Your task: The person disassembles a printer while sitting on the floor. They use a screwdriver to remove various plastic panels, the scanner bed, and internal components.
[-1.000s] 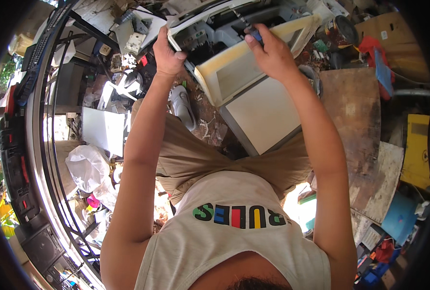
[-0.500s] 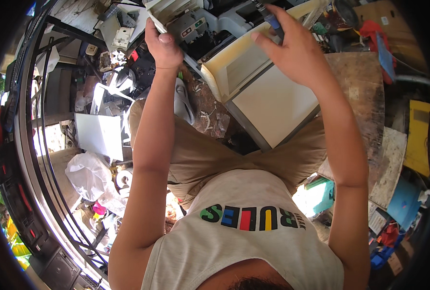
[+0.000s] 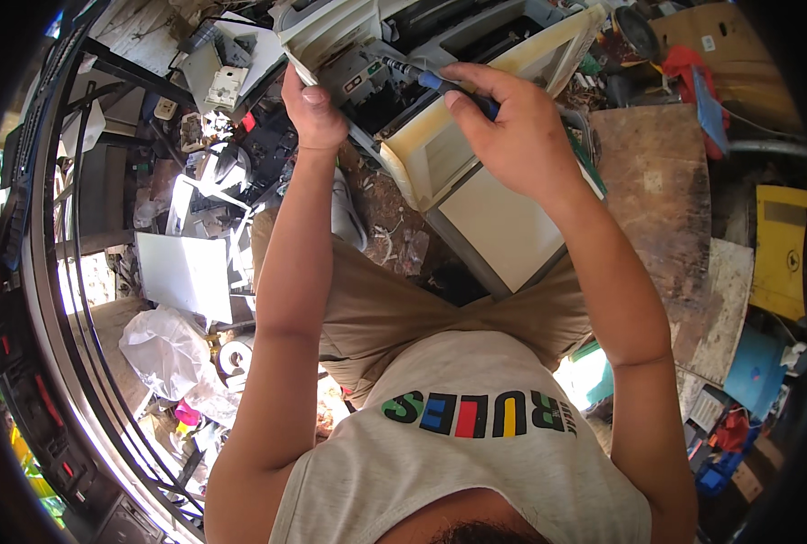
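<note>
yellowed plastic casing (image 3: 476, 118) — opened, dark insides showing, blue-handled screwdriver (image 3: 439, 86)

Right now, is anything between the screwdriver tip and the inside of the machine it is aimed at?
Nothing visible blocks it. The right hand holds the blue-handled screwdriver, its shaft pointing into the opened grey and cream plastic machine casing. The left hand grips the casing's left edge, clear of the tip.

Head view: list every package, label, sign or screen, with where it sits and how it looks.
Cardboard box: top right, brown, with a small white label.
Yellow panel: right edge, rectangular, bearing a small dark round mark.
White plastic bag: lower left on the floor, crumpled.
No screens are visible.
</note>
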Available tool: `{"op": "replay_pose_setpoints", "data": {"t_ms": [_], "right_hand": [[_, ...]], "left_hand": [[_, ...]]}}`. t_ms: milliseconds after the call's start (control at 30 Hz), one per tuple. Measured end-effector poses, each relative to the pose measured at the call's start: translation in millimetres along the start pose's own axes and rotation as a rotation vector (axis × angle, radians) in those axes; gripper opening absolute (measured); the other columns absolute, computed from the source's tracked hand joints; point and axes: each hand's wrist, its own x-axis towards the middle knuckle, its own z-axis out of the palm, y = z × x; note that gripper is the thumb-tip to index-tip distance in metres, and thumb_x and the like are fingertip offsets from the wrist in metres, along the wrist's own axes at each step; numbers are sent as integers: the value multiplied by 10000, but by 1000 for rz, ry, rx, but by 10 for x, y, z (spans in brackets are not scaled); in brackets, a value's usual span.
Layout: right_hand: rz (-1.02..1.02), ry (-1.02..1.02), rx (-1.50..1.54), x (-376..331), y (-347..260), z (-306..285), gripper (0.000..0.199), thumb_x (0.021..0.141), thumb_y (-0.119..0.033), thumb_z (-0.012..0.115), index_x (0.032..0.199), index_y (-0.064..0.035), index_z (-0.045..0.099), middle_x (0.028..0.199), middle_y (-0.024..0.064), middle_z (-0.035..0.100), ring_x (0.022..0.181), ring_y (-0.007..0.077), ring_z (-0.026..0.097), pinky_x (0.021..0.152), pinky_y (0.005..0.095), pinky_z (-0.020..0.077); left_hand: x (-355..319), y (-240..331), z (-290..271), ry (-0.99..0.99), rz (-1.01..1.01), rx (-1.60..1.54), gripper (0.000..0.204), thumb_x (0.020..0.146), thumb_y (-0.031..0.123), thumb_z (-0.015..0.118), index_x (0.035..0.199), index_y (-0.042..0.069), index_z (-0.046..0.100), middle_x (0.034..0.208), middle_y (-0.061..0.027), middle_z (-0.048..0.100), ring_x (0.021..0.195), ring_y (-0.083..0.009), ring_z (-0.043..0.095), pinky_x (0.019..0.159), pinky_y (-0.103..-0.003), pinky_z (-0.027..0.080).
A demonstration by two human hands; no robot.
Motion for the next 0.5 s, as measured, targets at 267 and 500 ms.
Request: {"op": "replay_pose_setpoints", "data": {"t_ms": [267,500], "right_hand": [[66,-28,-19,2,-127,64,274,941,-204,621,1165,-71,706,689,122,632,569,200,555,596,329,468],[-137,95,-121,46,-113,144,246,875,-151,626,1070,-25,705,783,161,687,724,335,672,686,423,543]], "left_hand": [[-27,-89,-70,-66,-11,26,1059,819,905,309,1286,-8,573,1194,-108,643,1089,-217,603,953,-369,472],[-33,-159,-72,-44,-51,-69,1066,786,918,368,1311,11,564,1232,-96,627,1117,-216,596,992,-378,470]]}}
